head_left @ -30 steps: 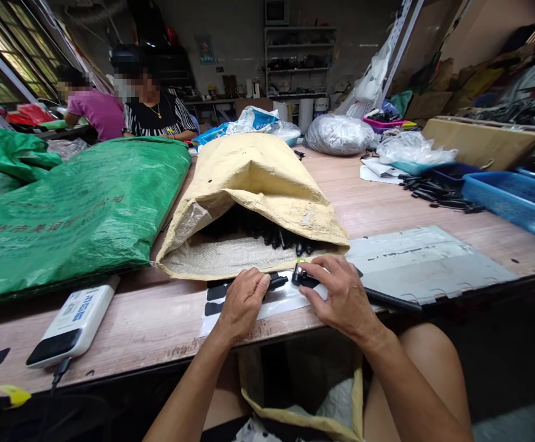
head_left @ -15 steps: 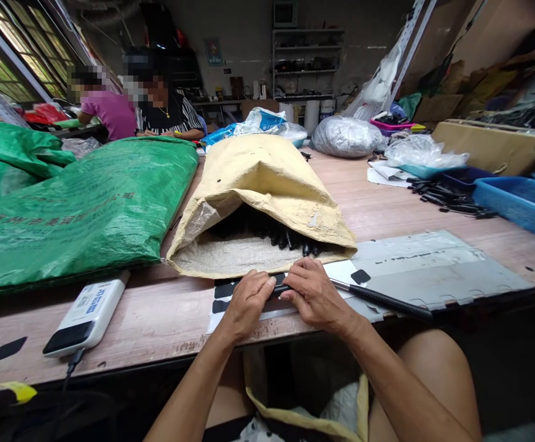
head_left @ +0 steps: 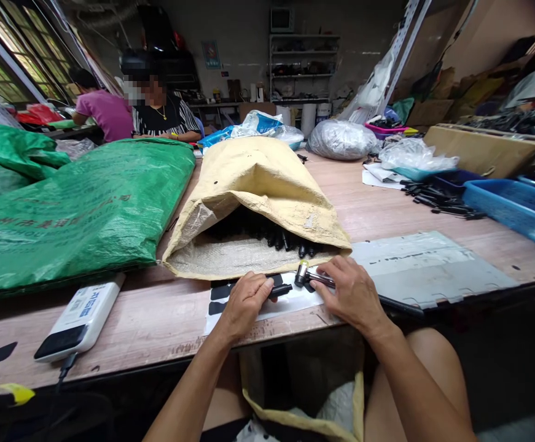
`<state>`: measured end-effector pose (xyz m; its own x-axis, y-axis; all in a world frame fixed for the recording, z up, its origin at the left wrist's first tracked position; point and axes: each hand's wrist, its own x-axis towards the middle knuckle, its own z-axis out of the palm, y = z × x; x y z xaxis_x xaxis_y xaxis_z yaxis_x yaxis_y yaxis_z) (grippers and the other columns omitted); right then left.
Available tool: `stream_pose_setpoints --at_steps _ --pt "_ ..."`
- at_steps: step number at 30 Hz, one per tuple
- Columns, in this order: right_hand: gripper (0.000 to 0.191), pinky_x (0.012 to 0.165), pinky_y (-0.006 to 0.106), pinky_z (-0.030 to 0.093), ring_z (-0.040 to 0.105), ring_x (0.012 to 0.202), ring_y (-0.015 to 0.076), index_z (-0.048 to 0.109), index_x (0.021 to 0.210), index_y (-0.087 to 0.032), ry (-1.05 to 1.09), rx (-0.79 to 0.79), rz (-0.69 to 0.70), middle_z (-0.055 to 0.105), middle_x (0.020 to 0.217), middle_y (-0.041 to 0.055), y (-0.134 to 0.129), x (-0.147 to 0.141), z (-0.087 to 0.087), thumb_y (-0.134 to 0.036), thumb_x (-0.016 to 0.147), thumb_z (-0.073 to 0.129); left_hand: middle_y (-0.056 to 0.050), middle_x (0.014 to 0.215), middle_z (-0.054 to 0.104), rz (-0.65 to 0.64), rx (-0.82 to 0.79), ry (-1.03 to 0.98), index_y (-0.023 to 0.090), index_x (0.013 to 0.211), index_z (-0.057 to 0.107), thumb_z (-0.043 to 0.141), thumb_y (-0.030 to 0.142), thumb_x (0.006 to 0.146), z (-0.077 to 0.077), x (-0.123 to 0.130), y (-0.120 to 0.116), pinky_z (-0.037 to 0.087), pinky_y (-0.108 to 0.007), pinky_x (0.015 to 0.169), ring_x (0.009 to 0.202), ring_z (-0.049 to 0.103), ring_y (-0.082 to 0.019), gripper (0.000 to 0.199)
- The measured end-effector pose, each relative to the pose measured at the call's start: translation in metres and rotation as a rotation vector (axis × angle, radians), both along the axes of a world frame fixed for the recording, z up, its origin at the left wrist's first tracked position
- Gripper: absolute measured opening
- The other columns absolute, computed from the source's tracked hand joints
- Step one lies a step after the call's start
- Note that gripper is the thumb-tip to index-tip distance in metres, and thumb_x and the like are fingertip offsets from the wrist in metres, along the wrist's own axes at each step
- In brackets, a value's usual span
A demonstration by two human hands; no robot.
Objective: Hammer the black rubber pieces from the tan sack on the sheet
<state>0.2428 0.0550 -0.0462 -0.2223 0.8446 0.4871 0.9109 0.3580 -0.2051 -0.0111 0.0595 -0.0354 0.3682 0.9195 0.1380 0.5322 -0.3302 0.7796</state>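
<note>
My left hand [head_left: 247, 302] is closed around a short black tubular part [head_left: 282, 290], whose end sticks out to the right. My right hand [head_left: 354, 293] has its fingers and thumb around the shaft of a small hammer [head_left: 302, 274] with a metal head and a yellowish face. The hammer's black grip [head_left: 402, 306] runs out to the right under my wrist. Below both hands lies a white sheet [head_left: 267, 312] with black stickers [head_left: 217, 307]. Just behind them, a cream woven sack [head_left: 271, 166] gapes open, showing several black parts [head_left: 290, 240] inside.
A green sack [head_left: 83, 215] and a white power bank [head_left: 80, 319] with a cable are on the left. To the right are a grey board [head_left: 433, 267], loose black parts [head_left: 437, 199] and a blue basket [head_left: 516, 205]. Another person [head_left: 166, 116] sits across the table.
My right hand has moved right, off the black part and onto the hammer shaft, so the hammer head now shows. My left hand keeps its hold on the part.
</note>
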Motion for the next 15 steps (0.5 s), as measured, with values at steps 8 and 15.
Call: stream_pose_setpoints --at_steps 8,15 --pt "0.012 0.080 0.033 0.037 0.054 0.090 0.0211 0.062 0.091 -0.022 -0.050 -0.019 -0.011 0.061 0.090 0.0051 -0.003 -0.005 -0.004 -0.033 0.093 0.058 0.003 0.087 0.070 -0.264 -0.216 0.097 0.030 0.104 0.064 0.054 0.043 0.098 0.026 0.023 -0.071 0.041 -0.029 0.072 0.080 0.061 -0.018 0.018" --pt "0.014 0.080 0.033 0.037 0.054 0.090 0.0206 0.062 0.092 -0.022 -0.037 -0.041 -0.024 0.061 0.092 0.0043 -0.004 -0.005 -0.004 -0.034 0.095 0.057 -0.013 0.122 0.070 -0.170 -0.544 0.486 0.026 0.126 0.065 0.052 0.033 0.091 -0.082 0.040 -0.091 0.050 -0.046 0.094 0.115 0.065 -0.036 0.038"
